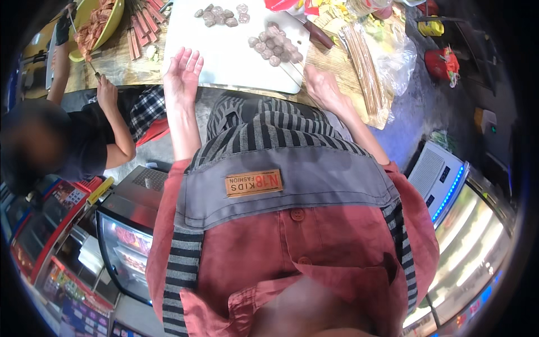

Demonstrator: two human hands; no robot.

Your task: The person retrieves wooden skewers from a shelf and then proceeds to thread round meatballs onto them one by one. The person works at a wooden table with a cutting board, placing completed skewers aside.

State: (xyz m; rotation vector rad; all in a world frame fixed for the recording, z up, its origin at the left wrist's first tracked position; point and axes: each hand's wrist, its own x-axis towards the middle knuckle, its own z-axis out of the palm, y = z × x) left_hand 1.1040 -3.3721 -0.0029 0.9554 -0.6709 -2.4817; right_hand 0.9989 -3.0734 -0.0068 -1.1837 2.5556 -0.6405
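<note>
My left hand (183, 70) lies palm up at the near left of the white cutting board (224, 56), fingers stretched out and holding nothing. At the board's right edge my right hand (324, 87) is closed, its fingers curled. Thin sticks from a cluster of skewered greyish meatballs (275, 45) reach toward its fingertips; whether it grips one is hidden. Several loose meatballs (222, 16) sit at the board's far side. To the right of that hand lies a long bundle of bare wooden skewers (364, 70) on plastic wrapping.
A brown-handled knife (319, 35) lies beyond the meatballs. At left, a co-worker (84, 132) handles a skewer beside a yellow bowl (117, 25) of marinated meat. Flat reddish skewers (143, 25) lie nearby. A clear plastic bag (400, 67) hangs over the table's right edge.
</note>
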